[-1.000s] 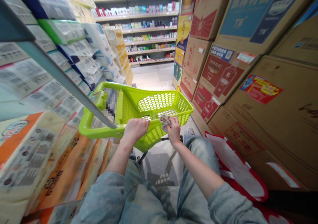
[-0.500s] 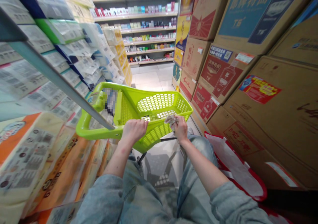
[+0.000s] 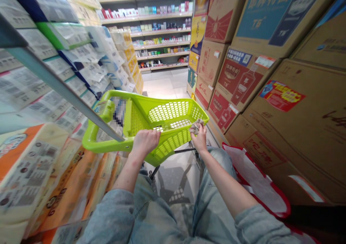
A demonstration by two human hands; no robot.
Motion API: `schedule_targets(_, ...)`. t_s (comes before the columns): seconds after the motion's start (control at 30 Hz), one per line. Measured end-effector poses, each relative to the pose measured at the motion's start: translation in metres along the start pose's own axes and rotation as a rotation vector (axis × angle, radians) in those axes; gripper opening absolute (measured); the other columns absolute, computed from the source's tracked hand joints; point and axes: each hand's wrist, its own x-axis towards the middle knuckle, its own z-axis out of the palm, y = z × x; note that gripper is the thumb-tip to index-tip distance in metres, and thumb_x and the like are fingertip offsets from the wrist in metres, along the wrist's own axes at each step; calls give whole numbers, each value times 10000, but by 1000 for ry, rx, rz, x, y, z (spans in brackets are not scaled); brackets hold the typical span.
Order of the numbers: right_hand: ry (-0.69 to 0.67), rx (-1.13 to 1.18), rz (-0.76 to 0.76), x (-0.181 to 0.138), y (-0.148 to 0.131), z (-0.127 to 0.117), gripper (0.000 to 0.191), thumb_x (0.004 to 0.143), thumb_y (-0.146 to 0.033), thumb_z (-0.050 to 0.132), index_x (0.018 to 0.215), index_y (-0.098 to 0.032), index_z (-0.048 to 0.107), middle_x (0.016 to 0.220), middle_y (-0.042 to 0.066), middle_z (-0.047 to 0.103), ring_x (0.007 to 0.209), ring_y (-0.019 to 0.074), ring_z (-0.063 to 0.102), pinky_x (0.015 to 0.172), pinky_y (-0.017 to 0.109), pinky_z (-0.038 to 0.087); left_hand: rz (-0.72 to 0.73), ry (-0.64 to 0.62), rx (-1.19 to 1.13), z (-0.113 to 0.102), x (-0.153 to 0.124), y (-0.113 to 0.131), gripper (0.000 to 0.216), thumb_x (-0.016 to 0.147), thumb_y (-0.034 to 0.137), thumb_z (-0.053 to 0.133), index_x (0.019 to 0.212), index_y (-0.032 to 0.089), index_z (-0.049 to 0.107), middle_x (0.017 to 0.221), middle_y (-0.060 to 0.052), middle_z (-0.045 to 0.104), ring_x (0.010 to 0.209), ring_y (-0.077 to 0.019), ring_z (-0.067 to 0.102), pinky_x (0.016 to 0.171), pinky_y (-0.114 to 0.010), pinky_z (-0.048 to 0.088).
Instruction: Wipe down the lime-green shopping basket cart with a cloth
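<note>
Cloth shift: crumpled cloth (image 3: pixel 196 127) and right hand (image 3: pixel 200 139) are sitting farther along the near rim of the green shopping cart (image 3: pixel 164 100), closer to its front end, than half a second ago; the left hand (image 3: pixel 146 141) is staying put.
Left-side packs: wrapped packs (image 3: pixel 27 62) are standing in high stacks, with an orange-and-cream pack (image 3: pixel 24 143) lying nearest the viewer.
Grey pole: a pole (image 3: pixel 66 91) is slanting down across the cart's handle end, its low end showing at the near rim just behind the left hand.
Left-hand hold: the fingers are curling over the near rim, closed and apparently gripping it; the thumb is not showing.
Back shelves: shelves (image 3: pixel 162 32) are carrying rows of small boxes and bottles beyond the cart.
Right-hand pinch: thumb and fingers are closing narrowly on the bunched cloth, seemingly pressing it to the rim by the near front corner.
Rim progress: the cloth is nearing the end of the near side, so that pass is probably almost complete; front edge, far rim and handle are showing no cloth on them, and whether they are already done is staying unclear.
Right-side goods: a red-edged bag (image 3: pixel 256 179) is leaning below stacked cartons (image 3: pixel 283 136).
</note>
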Motion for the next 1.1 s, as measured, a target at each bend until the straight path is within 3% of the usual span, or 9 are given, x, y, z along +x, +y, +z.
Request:
schedule_targets(0.2,-74,75,-35,-28,-32,11,220,799,-257,549,1003,-175,562,1038,109,516,978,222,542,895,373,444,6,-1,22,-1,1,1,557,941,364,183,770,120,653,714,-157,683,705,-279,665,591,-331,407)
schedule_targets(0.4,-253,185,-181,-65,-84,34,194,804,-187,548,995,-206,575,984,64,522,925,187,559,845,309,468,11,20,46,0,0,0,547,941,351,178,765,128,645,702,-148,684,676,-279,664,558,-323,391)
schedule_targets(0.5,-280,193,-197,-66,-90,35,207,780,-157,556,977,-214,581,967,54,533,915,186,563,829,301,472,22,26,60,0,-1,-1,541,941,345,182,767,128,646,694,-145,680,672,-276,661,558,-320,390)
schedule_targets(0.6,-225,145,-168,-54,-71,27,196,779,-186,559,971,-211,586,960,59,552,903,195,566,823,317,468,20,23,63,0,-1,-1,538,941,356,189,766,132,645,698,-143,680,674,-273,660,564,-318,391)
schedule_targets(0.87,176,-84,55,8,18,-9,252,744,-260,534,954,-148,617,888,102,597,854,235,567,815,358,449,0,7,26,-1,-1,0,551,937,365,192,751,123,651,705,-155,679,691,-264,659,584,-316,394)
schedule_targets(1.1,171,-137,139,23,44,-17,323,714,-269,511,975,-120,628,890,123,589,880,266,550,844,402,427,9,9,46,1,-1,-1,537,938,361,192,750,134,642,699,-147,680,680,-268,658,578,-315,387)
